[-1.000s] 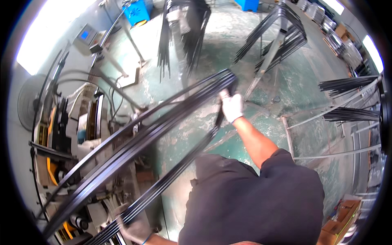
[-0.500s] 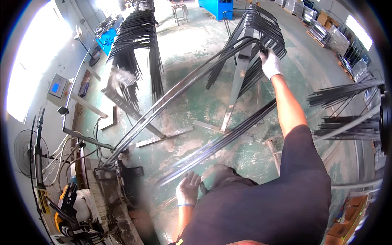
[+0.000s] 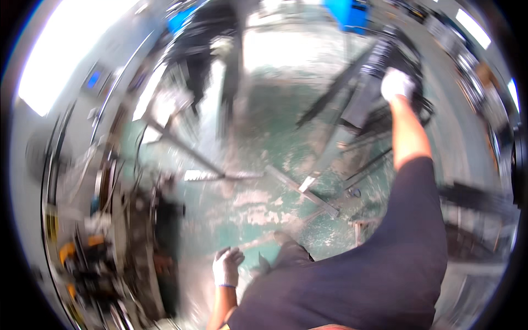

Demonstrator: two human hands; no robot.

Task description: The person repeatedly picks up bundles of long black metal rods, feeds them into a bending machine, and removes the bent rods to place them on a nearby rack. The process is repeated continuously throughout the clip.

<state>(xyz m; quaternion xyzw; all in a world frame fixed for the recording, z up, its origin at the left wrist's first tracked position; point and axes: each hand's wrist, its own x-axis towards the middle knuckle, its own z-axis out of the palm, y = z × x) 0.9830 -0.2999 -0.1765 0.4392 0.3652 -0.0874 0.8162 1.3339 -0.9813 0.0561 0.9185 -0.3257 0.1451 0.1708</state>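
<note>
Two gloved hands in view; picture heavily blurred. Near, the left hand hangs open above the green floor, fingers spread, holding nothing. Far right, the right hand rests on a bundle of dark rods lying on a rack; whether it grips them cannot be told.
</note>
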